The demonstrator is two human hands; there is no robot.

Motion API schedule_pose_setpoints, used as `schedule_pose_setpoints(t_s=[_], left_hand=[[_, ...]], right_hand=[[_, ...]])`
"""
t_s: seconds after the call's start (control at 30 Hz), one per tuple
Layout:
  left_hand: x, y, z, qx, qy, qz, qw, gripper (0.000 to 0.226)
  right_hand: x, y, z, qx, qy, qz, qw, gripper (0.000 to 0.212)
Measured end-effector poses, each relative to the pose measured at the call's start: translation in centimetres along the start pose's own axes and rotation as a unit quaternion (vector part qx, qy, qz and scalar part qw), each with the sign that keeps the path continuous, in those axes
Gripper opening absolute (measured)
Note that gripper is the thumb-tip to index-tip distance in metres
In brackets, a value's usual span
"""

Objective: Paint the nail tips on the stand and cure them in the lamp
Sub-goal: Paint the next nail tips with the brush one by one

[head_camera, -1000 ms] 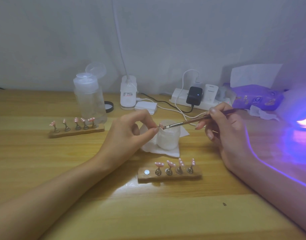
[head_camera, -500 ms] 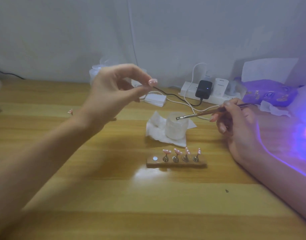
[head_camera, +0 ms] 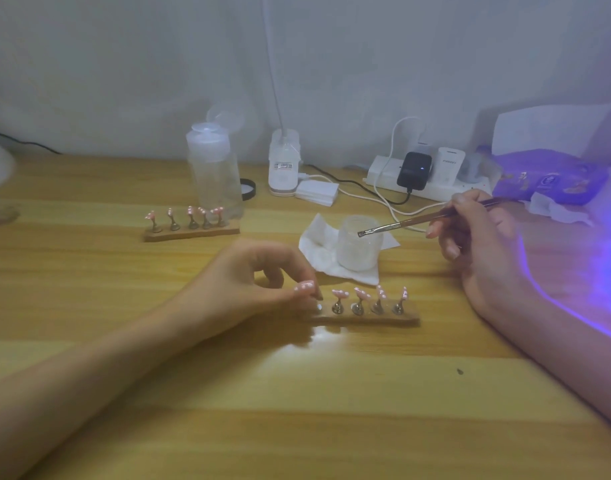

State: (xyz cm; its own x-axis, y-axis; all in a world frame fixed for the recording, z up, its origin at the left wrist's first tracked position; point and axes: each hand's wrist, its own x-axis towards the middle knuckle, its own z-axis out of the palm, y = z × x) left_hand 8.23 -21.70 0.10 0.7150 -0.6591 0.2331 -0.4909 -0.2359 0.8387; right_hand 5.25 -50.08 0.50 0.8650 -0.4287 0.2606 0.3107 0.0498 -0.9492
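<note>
The left hand (head_camera: 259, 282) pinches a painted nail tip (head_camera: 304, 287) at the free end of the stand (head_camera: 366, 319), likely reseating it with gentle alignment, while the right hand (head_camera: 480, 237) grips the brush (head_camera: 401, 226)

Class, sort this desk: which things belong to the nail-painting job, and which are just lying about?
In use: left hand pinching a nail tip, right hand holding the brush, near stand, far stand, white jar.
Lying about: power strip, black charger, purple packet, small white box.

centre: left hand (head_camera: 248, 278) pinches pink nail tip (head_camera: 304, 287) at left end of near stand (head_camera: 366, 318) | right: right hand (head_camera: 480, 244) holds brush (head_camera: 401, 225), bristles over jar (head_camera: 357, 247) | upper left: second stand (head_camera: 193, 232)
</note>
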Motion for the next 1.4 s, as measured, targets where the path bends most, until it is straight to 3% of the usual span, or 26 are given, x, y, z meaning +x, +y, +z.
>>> schedule_pose_setpoints(t_s=[0.33, 0.77, 1.0, 1.23, 1.4], left_hand=[[0.1, 0.4, 0.9, 0.042, -0.003, 0.011, 0.999, 0.012], [0.3, 0.5, 1.4, 0.049, 0.029, -0.06, 0.997, 0.02], [0.2, 0.3, 1.8, 0.068, 0.047, -0.058, 0.995, 0.021], [0.2, 0.3, 1.7, 0.069, -0.001, -0.053, 0.996, 0.027], [0.5, 0.2, 1.0, 0.05, -0.015, -0.053, 0.997, 0.01]], right_hand=[[0.0, 0.1, 0.2, -0.009, -0.008, 0.004, 1.0, 0.03], [0.0, 0.2, 0.1, 0.002, -0.014, 0.01, 1.0, 0.032], [0.0, 0.1, 0.2, 0.0, -0.013, 0.014, 1.0, 0.035], [0.0, 0.1, 0.2, -0.002, -0.009, 0.02, 1.0, 0.032], [0.1, 0.1, 0.1, -0.001, -0.009, 0.023, 1.0, 0.032]])
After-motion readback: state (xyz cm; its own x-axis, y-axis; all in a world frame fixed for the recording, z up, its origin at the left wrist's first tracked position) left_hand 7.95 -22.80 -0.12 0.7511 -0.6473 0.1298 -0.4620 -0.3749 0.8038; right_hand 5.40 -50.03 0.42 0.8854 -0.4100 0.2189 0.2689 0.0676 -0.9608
